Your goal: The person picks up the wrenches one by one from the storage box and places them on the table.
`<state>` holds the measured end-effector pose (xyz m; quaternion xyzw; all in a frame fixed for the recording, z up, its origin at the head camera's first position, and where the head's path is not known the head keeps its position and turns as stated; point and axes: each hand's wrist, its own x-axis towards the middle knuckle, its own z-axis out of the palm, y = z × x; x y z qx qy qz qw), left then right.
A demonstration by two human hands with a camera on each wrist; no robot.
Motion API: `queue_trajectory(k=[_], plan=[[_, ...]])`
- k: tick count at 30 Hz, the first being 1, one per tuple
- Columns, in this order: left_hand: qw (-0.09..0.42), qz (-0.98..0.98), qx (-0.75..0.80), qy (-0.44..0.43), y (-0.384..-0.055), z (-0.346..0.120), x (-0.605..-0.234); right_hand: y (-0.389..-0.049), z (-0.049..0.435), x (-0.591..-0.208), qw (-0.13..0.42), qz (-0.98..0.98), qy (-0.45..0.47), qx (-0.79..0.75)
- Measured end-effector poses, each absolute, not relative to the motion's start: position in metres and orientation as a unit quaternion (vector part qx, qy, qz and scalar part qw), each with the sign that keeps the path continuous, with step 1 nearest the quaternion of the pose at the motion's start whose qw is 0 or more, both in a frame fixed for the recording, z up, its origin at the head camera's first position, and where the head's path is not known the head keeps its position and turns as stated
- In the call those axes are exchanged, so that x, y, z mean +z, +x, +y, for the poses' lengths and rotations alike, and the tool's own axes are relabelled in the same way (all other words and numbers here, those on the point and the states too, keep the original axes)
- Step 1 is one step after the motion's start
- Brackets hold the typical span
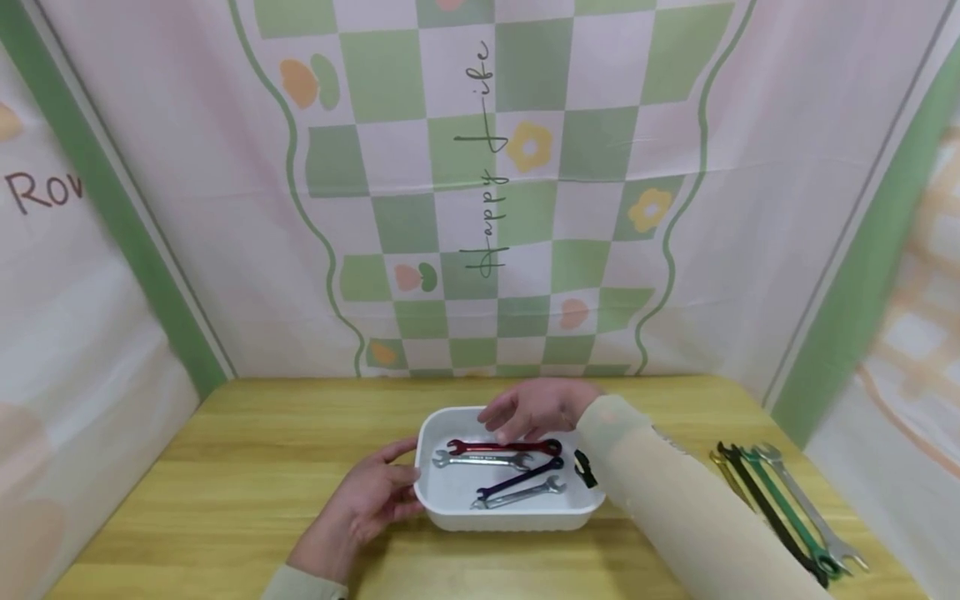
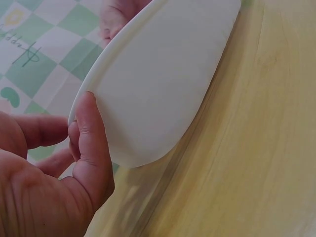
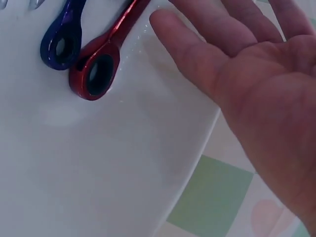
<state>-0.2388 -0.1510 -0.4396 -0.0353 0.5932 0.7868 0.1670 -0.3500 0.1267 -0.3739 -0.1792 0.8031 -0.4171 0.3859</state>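
Observation:
A white plastic tub (image 1: 508, 520) stands on the table with several wrenches inside. Among them are a red ratchet wrench (image 1: 510, 447), a silver wrench (image 1: 480, 459), a dark purple ratchet wrench (image 1: 517, 479) and another silver wrench (image 1: 521, 493). At the tub's left end my left hand (image 1: 382, 492) holds the rim, and the left wrist view has the digits (image 2: 91, 143) against its wall. Over the far side of the tub is my right hand (image 1: 543, 408), loosely spread beside the red wrench, holding nothing. Its sleeve hides the tub's right end.
To the right on the wooden table (image 1: 300, 442) lie a silver wrench (image 1: 810, 500), a green wrench (image 1: 787, 504), a black wrench (image 1: 768, 508) and a yellowish one (image 1: 731, 477). A small black piece (image 1: 584, 468) shows by the right sleeve. Patterned curtains (image 1: 525, 208) hang behind and beside the table.

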Motion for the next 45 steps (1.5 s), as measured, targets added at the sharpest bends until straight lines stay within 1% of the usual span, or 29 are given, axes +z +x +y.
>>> queue_trajectory(k=[18, 28, 33, 41, 45], plan=[[0.165, 0.595, 0.786, -0.035, -0.237, -0.151, -0.438, -0.341, 0.121, -0.382, 0.369, 0.832, -0.193, -0.367], [0.167, 0.595, 0.786, -0.031, -0.237, -0.148, -0.438, -0.335, 0.116, -0.396, 0.319, 0.851, -0.207, -0.361], [0.168, 0.592, 0.788, -0.032, -0.237, -0.148, -0.437, -0.334, 0.115, -0.403, 0.288, 0.857, -0.232, -0.358], [0.166, 0.593, 0.787, -0.033, -0.236, -0.148, -0.436, -0.332, 0.109, -0.414, 0.231, 0.880, -0.276, -0.310], [0.167, 0.592, 0.788, -0.032, -0.236, -0.148, -0.436, -0.328, 0.104, -0.417, 0.213, 0.884, -0.296, -0.292]])
